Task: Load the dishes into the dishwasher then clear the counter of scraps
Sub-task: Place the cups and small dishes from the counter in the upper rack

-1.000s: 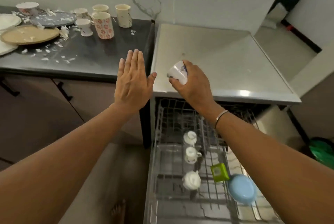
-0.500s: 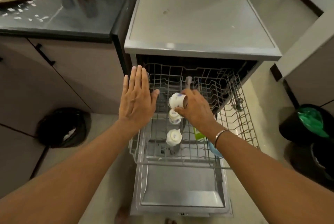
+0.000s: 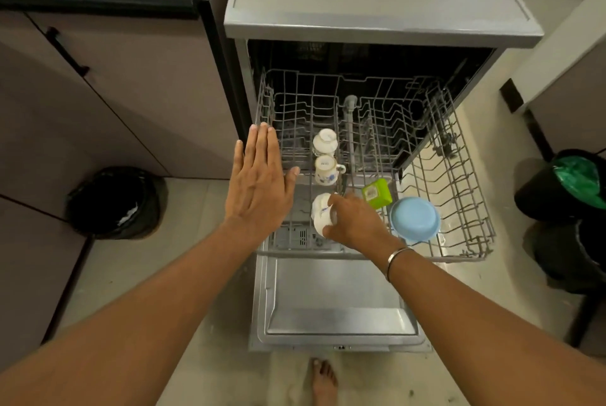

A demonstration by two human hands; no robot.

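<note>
light blue bowl [image 3: 414,218], green container [image 3: 377,192]

1. The left forearm [image 3: 147,307] and right forearm [image 3: 475,317] are bare along their whole visible length.
2. The left hand [image 3: 259,182] and right hand [image 3: 355,225] are bare.
3. A thin silver-coloured metal bangle [image 3: 398,263] circles the right wrist.
4. One bare foot [image 3: 323,379] shows at the lower edge.

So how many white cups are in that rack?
3: far cup and middle cup stand in the rack's centre row; near cup is gripped by the right hand. The hand may hide another.
</note>
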